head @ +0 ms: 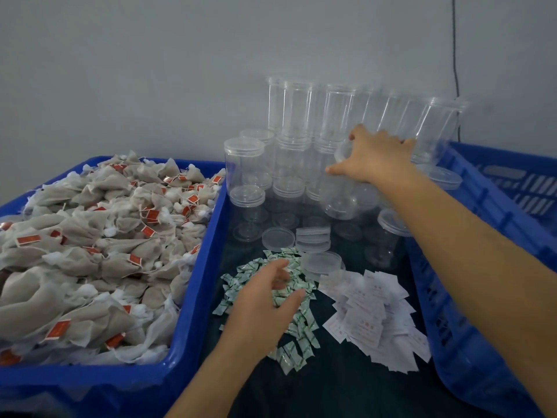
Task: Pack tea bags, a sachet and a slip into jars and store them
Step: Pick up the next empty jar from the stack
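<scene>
currently right hand point(373, 155) grips a tilted clear jar point(340, 191), mouth up-left, while left hand point(265, 300), fingers loosely spread, hovers directly over the sachets point(297, 336).

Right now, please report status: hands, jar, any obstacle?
Right hand grips a clear jar. Left hand open over sachets. Loose lids nearby; path clear.

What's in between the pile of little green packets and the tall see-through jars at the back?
In the head view, loose round clear lids lie between the green sachets and the jars, on the dark table.
</scene>
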A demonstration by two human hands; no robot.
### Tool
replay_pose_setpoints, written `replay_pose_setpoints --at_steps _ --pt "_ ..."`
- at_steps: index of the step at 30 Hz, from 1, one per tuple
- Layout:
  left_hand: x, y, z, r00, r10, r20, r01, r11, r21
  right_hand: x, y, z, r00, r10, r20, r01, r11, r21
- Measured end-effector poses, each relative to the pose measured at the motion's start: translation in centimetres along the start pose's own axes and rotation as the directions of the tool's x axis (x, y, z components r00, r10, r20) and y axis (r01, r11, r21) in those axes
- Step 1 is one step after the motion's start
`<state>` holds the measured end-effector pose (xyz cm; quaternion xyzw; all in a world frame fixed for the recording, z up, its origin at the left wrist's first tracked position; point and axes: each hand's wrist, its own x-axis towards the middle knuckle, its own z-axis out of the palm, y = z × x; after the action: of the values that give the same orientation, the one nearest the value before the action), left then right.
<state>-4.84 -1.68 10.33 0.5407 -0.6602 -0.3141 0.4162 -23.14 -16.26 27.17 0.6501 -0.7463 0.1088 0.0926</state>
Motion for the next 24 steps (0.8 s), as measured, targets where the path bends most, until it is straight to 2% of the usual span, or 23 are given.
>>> replay_pose_setpoints --at_steps 3,5,8,12,15,17,20,24 --pt "0.4 1.7 -0.5 0.995 0.071 -0.073 -0.069 0.997 0.023 -2.4 -1.2 -2.7 0.998 -0.049 -0.045 0.053 0.995 0.088" --pt "0.6 2.9 -0.8 0.978 0.141 -0.157 -0.134 0.989 0.056 -4.6 -2.2 -3.3 0.994 -0.107 -0.025 0.110 0.970 0.218" --pt "0.8 4.1 -0.8 0.934 0.236 -0.267 -0.205 0.969 0.138 -8.0 -3.6 -2.5 0.974 -0.226 0.022 0.193 0.876 0.442" --pt "0.7 4.0 -0.4 0.900 0.274 -0.340 -0.119 0.904 0.411 -10.9 -5.2 1.1 0.954 -0.271 0.126 0.165 0.828 0.535" --pt "0.3 3.0 -0.2 0.905 0.294 -0.309 -0.040 0.780 0.625 -11.7 -5.6 3.9 0.949 -0.227 0.220 0.044 0.783 0.620" --pt "0.1 2.2 -0.2 0.923 0.278 -0.265 -0.011 0.710 0.704 -11.9 -5.5 5.6 0.933 -0.203 0.295 -0.024 0.787 0.617" --pt "-0.2 0.9 0.1 0.943 0.270 -0.192 -0.033 0.652 0.758 -12.4 -5.2 7.9 0.904 -0.199 0.377 -0.073 0.800 0.596" --pt "-0.2 -0.2 0.6 0.930 0.333 -0.154 -0.091 0.617 0.782 -13.2 -4.5 10.0 0.914 -0.179 0.364 -0.091 0.783 0.615"
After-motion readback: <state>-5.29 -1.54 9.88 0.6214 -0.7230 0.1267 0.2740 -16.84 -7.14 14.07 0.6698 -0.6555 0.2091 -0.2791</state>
